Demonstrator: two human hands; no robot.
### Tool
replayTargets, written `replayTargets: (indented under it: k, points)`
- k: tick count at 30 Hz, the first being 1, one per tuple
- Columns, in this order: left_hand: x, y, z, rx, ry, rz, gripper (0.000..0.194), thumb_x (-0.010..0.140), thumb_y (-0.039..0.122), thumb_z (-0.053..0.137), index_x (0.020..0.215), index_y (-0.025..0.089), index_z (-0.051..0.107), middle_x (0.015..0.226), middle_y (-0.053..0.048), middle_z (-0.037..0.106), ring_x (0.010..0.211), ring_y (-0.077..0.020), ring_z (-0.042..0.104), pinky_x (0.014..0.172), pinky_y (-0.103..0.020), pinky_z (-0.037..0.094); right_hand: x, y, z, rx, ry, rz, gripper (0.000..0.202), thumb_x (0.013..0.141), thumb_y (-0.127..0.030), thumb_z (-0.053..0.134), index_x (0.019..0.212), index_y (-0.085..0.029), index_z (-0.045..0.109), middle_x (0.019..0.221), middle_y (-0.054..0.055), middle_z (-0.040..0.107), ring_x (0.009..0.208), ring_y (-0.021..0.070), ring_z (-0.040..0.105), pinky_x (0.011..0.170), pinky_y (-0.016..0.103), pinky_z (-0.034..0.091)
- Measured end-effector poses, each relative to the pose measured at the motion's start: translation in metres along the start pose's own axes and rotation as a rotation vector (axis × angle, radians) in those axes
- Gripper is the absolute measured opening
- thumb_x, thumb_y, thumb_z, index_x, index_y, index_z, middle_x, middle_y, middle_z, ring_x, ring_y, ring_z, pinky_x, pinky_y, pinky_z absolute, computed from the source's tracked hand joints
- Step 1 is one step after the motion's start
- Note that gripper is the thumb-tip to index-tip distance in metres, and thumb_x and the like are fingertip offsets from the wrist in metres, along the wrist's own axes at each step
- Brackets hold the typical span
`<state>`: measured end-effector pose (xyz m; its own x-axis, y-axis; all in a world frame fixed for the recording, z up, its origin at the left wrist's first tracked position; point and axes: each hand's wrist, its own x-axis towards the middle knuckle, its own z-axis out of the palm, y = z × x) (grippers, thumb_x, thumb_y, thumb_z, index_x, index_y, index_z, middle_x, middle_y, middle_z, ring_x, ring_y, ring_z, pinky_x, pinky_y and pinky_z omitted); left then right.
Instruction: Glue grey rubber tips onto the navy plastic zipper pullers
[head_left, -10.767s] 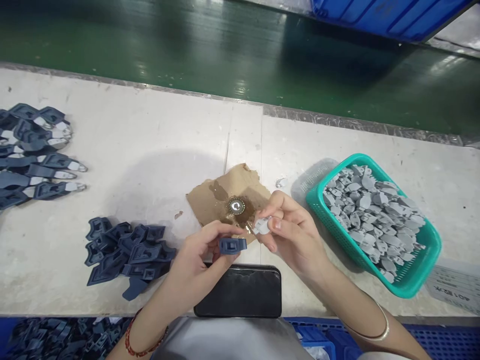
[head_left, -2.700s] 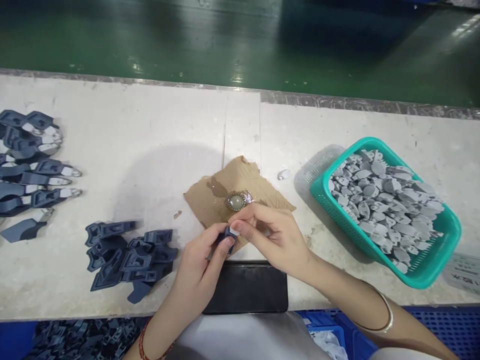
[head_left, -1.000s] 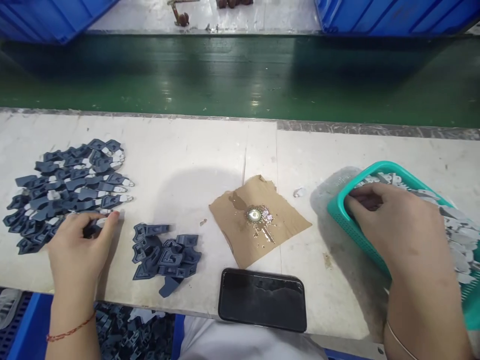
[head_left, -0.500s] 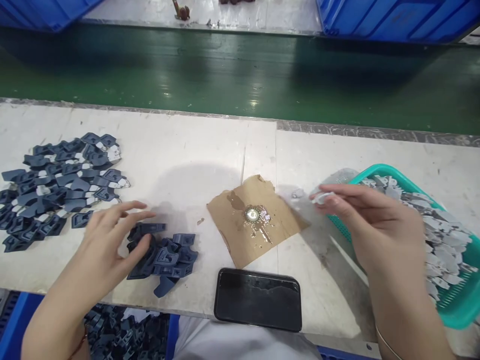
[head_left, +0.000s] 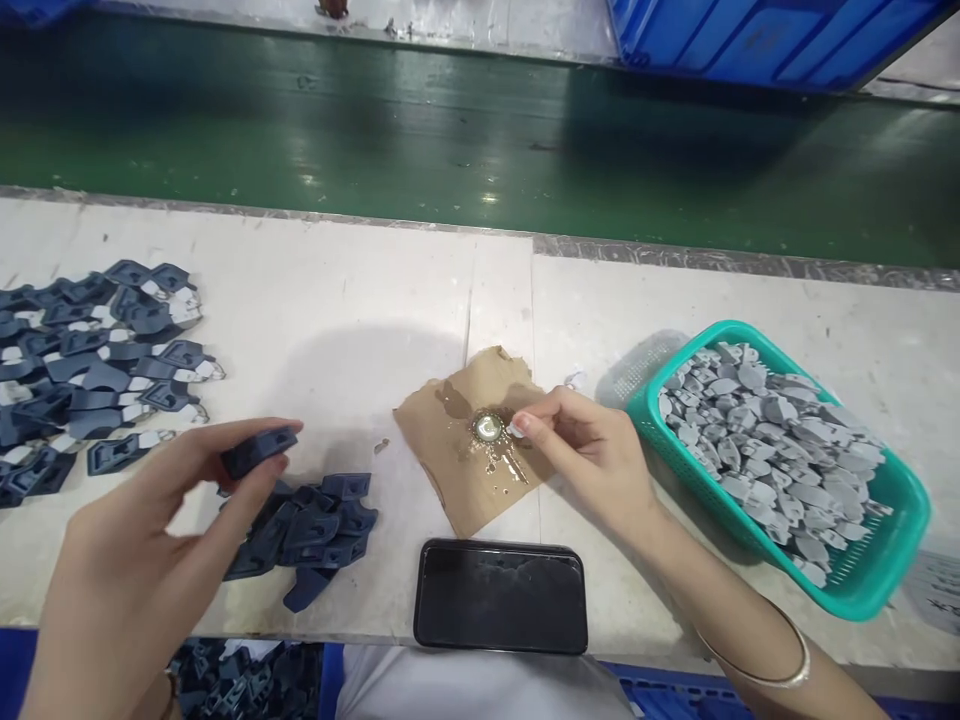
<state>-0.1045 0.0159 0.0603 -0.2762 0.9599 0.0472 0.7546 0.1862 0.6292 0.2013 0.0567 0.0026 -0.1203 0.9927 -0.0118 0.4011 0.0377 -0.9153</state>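
My left hand (head_left: 172, 520) pinches a dark blue plastic part (head_left: 259, 450) between thumb and fingers, held above a small pile of the same parts (head_left: 322, 525). My right hand (head_left: 592, 450) is closed on a small light grey plastic piece (head_left: 516, 428), mostly covered by the fingertips. That piece is beside a shiny round blob of clear liquid (head_left: 487, 427) on a square of brown cardboard (head_left: 465, 495). Whether the piece touches the liquid, I cannot tell. Wet spots and drips mark the cardboard around the blob.
A teal basket (head_left: 874, 590) of light grey pieces (head_left: 795, 450) stands at the right. A black phone (head_left: 500, 597) lies at the front edge. Joined blue-and-white parts (head_left: 97, 375) spread at the left. Beyond the table runs a green belt (head_left: 420, 130), with a blue crate (head_left: 757, 40) behind.
My right hand has moved left with the grey piece, from near the basket to the cardboard. My left hand has picked up a dark blue part from the pile. The view has shifted slightly.
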Motion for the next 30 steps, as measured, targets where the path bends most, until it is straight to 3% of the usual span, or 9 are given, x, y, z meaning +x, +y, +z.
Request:
replayTargets:
  k: [2, 5, 8, 10, 14, 20, 23, 30]
  points:
    - [-0.020, 0.025, 0.008, -0.316, -0.052, -0.202, 0.028, 0.083, 0.055, 0.079, 0.100, 0.033, 0.077, 0.101, -0.001, 0.080, 0.084, -0.0265, 0.072, 0.073, -0.038, 0.062, 0.002, 0.001, 0.004, -0.087, -0.030, -0.095, 0.025, 0.101, -0.031, 0.064, 0.079, -0.019, 0.066, 0.067, -0.001, 0.066, 0.057, 0.0122, 0.054, 0.053, 0.025, 0.041]
    - [-0.042, 0.049, 0.029, -0.660, -0.365, -0.329, 0.023, 0.082, 0.051, 0.082, 0.091, 0.030, 0.079, 0.093, -0.004, 0.081, 0.071, -0.0223, 0.073, 0.067, -0.035, 0.067, 0.004, 0.002, 0.010, -0.224, -0.068, -0.279, 0.024, 0.103, -0.025, 0.060, 0.080, -0.020, 0.063, 0.070, 0.000, 0.065, 0.061, 0.0129, 0.056, 0.058, 0.026, 0.044]
    - [-0.051, 0.050, 0.054, -0.926, -0.635, -0.361, 0.022, 0.090, 0.048, 0.077, 0.099, 0.028, 0.080, 0.098, -0.008, 0.081, 0.081, -0.0228, 0.078, 0.071, -0.030, 0.068, 0.005, 0.003, 0.013, -0.362, -0.101, -0.404, 0.024, 0.105, -0.021, 0.057, 0.081, -0.021, 0.060, 0.075, 0.002, 0.064, 0.068, 0.0150, 0.059, 0.065, 0.027, 0.047]
    - [-0.052, 0.045, 0.068, -1.017, -0.705, -0.389, 0.025, 0.095, 0.047, 0.072, 0.106, 0.027, 0.080, 0.107, -0.009, 0.081, 0.096, -0.0239, 0.079, 0.080, -0.028, 0.068, 0.006, 0.002, 0.013, -0.404, -0.108, -0.421, 0.024, 0.105, -0.020, 0.055, 0.082, -0.022, 0.059, 0.075, 0.002, 0.064, 0.069, 0.0154, 0.059, 0.065, 0.027, 0.048]
    - [-0.051, 0.037, 0.081, -1.045, -0.729, -0.419, 0.027, 0.100, 0.049, 0.065, 0.112, 0.029, 0.080, 0.116, -0.007, 0.080, 0.109, -0.0224, 0.076, 0.095, -0.029, 0.065, 0.005, 0.002, 0.012, -0.413, -0.104, -0.417, 0.023, 0.106, -0.021, 0.054, 0.083, -0.023, 0.057, 0.077, 0.002, 0.065, 0.069, 0.0158, 0.061, 0.066, 0.027, 0.049]
    - [-0.047, 0.033, 0.090, -1.036, -0.697, -0.357, 0.024, 0.098, 0.041, 0.071, 0.119, 0.031, 0.078, 0.125, -0.005, 0.074, 0.113, -0.0206, 0.072, 0.096, -0.027, 0.062, 0.006, 0.004, 0.012, -0.403, -0.088, -0.430, 0.023, 0.106, -0.020, 0.055, 0.083, -0.022, 0.057, 0.078, 0.002, 0.066, 0.070, 0.0157, 0.061, 0.067, 0.027, 0.047]
    - [-0.046, 0.034, 0.096, -1.066, -0.670, -0.295, 0.017, 0.097, 0.033, 0.072, 0.113, 0.028, 0.077, 0.121, -0.005, 0.071, 0.114, -0.0187, 0.071, 0.093, -0.022, 0.060, 0.006, 0.004, 0.012, -0.418, -0.105, -0.416, 0.024, 0.106, -0.021, 0.054, 0.082, -0.023, 0.056, 0.076, 0.002, 0.064, 0.069, 0.0157, 0.060, 0.066, 0.027, 0.047]
    - [-0.046, 0.035, 0.101, -0.998, -0.656, -0.262, 0.011, 0.099, 0.028, 0.068, 0.107, 0.027, 0.060, 0.116, -0.003, 0.077, 0.116, -0.0141, 0.071, 0.092, -0.019, 0.057, 0.006, 0.004, 0.012, -0.354, -0.098, -0.371, 0.025, 0.104, -0.019, 0.056, 0.079, -0.022, 0.056, 0.072, 0.000, 0.061, 0.066, 0.0142, 0.057, 0.064, 0.026, 0.044]
